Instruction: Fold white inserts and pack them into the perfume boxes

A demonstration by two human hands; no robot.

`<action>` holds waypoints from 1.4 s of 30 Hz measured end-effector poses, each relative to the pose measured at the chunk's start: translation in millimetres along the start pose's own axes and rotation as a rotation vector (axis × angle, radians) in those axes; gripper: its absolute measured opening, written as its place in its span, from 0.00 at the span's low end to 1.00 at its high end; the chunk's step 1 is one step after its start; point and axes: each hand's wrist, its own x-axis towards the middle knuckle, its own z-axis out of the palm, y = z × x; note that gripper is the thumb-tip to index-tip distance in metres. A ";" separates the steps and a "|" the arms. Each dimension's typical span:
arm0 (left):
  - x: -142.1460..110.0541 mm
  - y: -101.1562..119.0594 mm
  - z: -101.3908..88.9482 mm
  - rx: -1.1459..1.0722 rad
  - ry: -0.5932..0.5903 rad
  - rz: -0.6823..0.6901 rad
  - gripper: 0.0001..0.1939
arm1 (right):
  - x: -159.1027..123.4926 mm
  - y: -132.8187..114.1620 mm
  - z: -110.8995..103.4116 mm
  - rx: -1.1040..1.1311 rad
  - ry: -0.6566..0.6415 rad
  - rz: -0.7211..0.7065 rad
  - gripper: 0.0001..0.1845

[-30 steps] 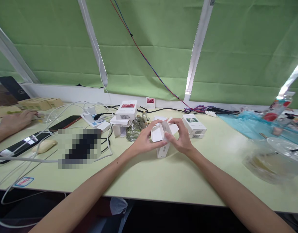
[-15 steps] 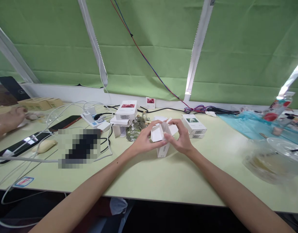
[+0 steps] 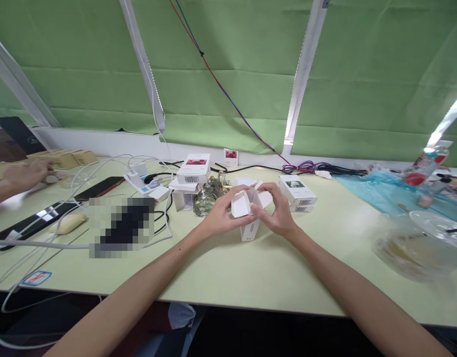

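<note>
A small white carton point(image 3: 250, 230) stands on the table between my hands, its top flaps folded outward and its mouth facing up. My left hand point(image 3: 221, 214) grips it from the left, thumb at the near rim and fingers round the far side. From the right, my right hand point(image 3: 279, 212) holds it too, with the thumb at the opening. Just beyond my left hand sit glass bottles point(image 3: 205, 202). Behind them a white box with a red flower picture point(image 3: 193, 168) rests on another carton. White boxes with a green picture point(image 3: 297, 191) are stacked right of my right hand.
On the left lie a power strip point(image 3: 146, 187), tangled cables, a computer mouse point(image 3: 68, 224) and a black keyboard-like slab. Another person's hand point(image 3: 28, 174) is near yellow boxes point(image 3: 61, 158). Blue plastic point(image 3: 366, 191) and a clear container point(image 3: 418, 250) occupy the right.
The other person's hand at the far left has shifted right and slightly up. My hands and the carton have hardly moved.
</note>
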 end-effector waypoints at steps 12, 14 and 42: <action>-1.1 -2.4 0.3 0.027 -0.007 0.004 0.32 | 0.3 -1.3 0.3 0.002 -0.008 -0.021 0.16; -1.1 -2.4 0.2 0.029 -0.006 0.013 0.31 | 0.3 -1.5 0.3 0.010 -0.009 -0.024 0.16; 0.0 -3.4 1.5 0.054 0.029 0.027 0.25 | -0.2 -2.0 -0.7 0.042 -0.078 0.028 0.16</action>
